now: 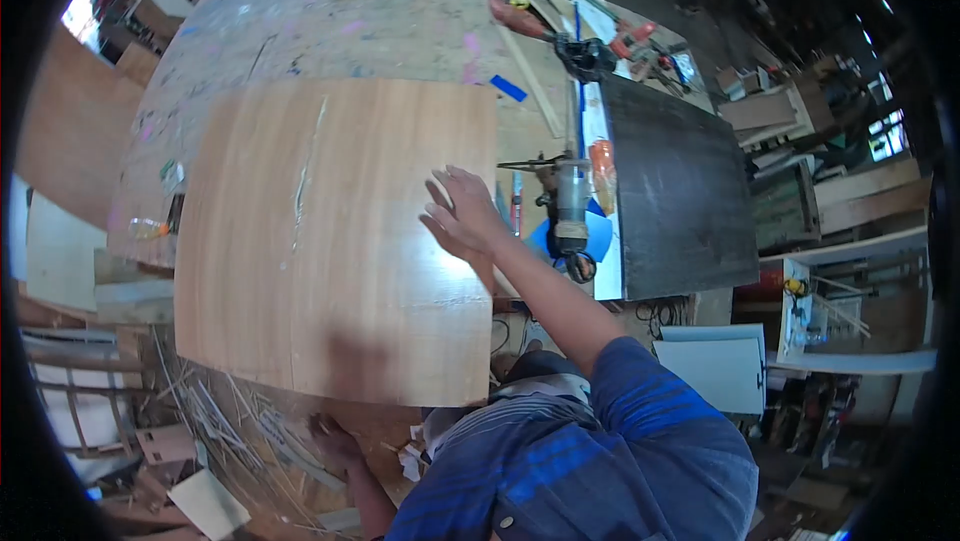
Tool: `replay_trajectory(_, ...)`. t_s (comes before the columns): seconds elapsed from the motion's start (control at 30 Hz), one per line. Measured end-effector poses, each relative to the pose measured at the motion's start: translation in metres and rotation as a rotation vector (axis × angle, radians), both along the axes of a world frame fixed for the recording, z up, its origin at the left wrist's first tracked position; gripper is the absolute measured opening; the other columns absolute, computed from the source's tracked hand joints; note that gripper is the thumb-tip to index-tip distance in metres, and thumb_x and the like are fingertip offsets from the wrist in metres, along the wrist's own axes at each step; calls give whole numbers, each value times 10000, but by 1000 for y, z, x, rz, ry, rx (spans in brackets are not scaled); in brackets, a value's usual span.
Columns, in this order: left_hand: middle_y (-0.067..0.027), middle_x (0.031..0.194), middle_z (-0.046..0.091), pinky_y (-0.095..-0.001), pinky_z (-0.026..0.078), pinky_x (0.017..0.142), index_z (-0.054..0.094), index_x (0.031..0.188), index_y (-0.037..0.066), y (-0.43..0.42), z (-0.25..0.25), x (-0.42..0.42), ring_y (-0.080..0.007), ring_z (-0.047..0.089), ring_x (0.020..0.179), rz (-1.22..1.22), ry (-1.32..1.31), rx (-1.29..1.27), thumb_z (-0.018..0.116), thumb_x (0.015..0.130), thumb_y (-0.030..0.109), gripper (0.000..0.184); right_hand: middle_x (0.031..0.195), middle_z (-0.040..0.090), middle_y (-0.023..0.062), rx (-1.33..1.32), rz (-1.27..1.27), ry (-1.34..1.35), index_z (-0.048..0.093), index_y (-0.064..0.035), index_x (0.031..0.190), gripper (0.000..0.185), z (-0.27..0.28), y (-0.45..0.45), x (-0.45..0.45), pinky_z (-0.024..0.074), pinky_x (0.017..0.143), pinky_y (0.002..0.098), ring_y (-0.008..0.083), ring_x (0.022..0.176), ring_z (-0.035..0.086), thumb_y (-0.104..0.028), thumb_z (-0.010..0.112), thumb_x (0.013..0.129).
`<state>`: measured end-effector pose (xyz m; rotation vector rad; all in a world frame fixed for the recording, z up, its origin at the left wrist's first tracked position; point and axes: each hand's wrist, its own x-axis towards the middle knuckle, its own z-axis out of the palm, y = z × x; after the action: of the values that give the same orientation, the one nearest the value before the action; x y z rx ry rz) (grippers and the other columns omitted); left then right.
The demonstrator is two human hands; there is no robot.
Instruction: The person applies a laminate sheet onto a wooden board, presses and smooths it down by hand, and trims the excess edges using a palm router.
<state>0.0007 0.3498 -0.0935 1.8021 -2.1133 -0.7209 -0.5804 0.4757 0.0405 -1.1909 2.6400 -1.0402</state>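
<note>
A light wood-grain panel (390, 141) lies across the near part of the workbench, with a glossy whitish streak (301, 191) along its left half. A fainter streak shows near its lower right. Over the panel's right side is my right hand (462, 213), fingers spread and holding nothing; whether it touches the surface I cannot tell. My left hand (335, 439) hangs low, just past the panel's near edge, in shade. Its fingers look apart, with nothing seen in them. Right of the panel lies a grey power tool (571, 206) with a cord.
A dark panel (685, 191) covers the bench's right side. Behind it are a black plastic bag (585, 59) and scattered tools. A blue strip (508, 88) lies beyond the wood-grain panel. Thin offcuts (235, 421) litter the floor at lower left. A white shelf unit (850, 361) stands right.
</note>
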Motion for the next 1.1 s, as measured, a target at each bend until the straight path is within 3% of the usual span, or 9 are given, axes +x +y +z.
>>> replay_trajectory(0.13,-221,1419,713,-497,498,1135,698,1403,20,60,-88,63,-401,648,1348,-424,-265,594,679,1075,439,532,1007,791,174,-92,-274,-61,809,-16,1048,313,34,131,-14,587,899,455,336,991,768,-323,791,990)
replay_trajectory(0.17,-205,1472,694,-474,484,1162,673,1461,37,71,-102,63,-372,636,1381,-674,-231,748,687,1071,470,583,910,756,187,-208,-395,-80,786,-18,982,282,14,179,-19,566,759,416,294,824,736,-296,829,973)
replay_trajectory(0.23,-200,1486,685,-468,479,1169,655,1480,34,129,-90,47,-364,629,1389,-343,-195,1057,682,1075,474,599,735,676,208,-114,-657,-50,699,8,862,382,21,272,-16,474,612,438,302,599,592,-324,796,1021)
replay_trajectory(0.27,-198,1493,681,-465,476,1172,646,1490,32,150,-83,31,-359,626,1394,-203,-134,1171,679,1077,476,607,792,714,249,40,-771,-58,736,-3,911,435,6,325,-18,542,677,484,462,741,712,-412,735,1058)
replay_trajectory(0.37,-190,1514,667,-456,469,1182,620,1519,27,200,-67,-13,-346,616,1407,92,38,1381,671,1083,481,632,1136,768,240,120,-744,37,767,-34,1139,281,-42,470,-14,541,944,546,453,1071,712,-283,758,1007)
replay_trajectory(0.47,-182,1534,654,-447,461,1192,593,1548,22,239,-50,-60,-333,606,1420,257,208,1497,663,1089,487,657,1560,598,201,394,-609,108,644,-112,1478,610,-55,569,-1,402,1214,582,415,1460,531,-158,814,894)
replay_trajectory(0.57,-174,1555,641,-438,453,1202,566,1576,16,269,-27,-112,-320,596,1433,263,328,1550,656,1096,492,682,1754,370,156,668,-600,62,459,-186,1661,954,-52,623,0,229,1344,607,381,1649,299,-84,848,796)
replay_trajectory(0.87,-189,1582,604,-412,441,1223,453,1637,-64,351,79,-280,-310,578,1451,-732,28,1029,747,1056,467,840,1766,390,102,550,-342,150,489,-243,1662,867,-97,718,-30,187,1375,603,328,1671,285,-74,773,860)
replay_trajectory(1.1,-241,1541,627,-472,465,1204,602,1520,10,453,188,-472,-386,586,1458,-1446,333,185,825,1008,302,630,1536,664,125,196,-236,320,681,-176,1509,689,-40,727,-41,394,1281,572,358,1503,557,39,635,856)
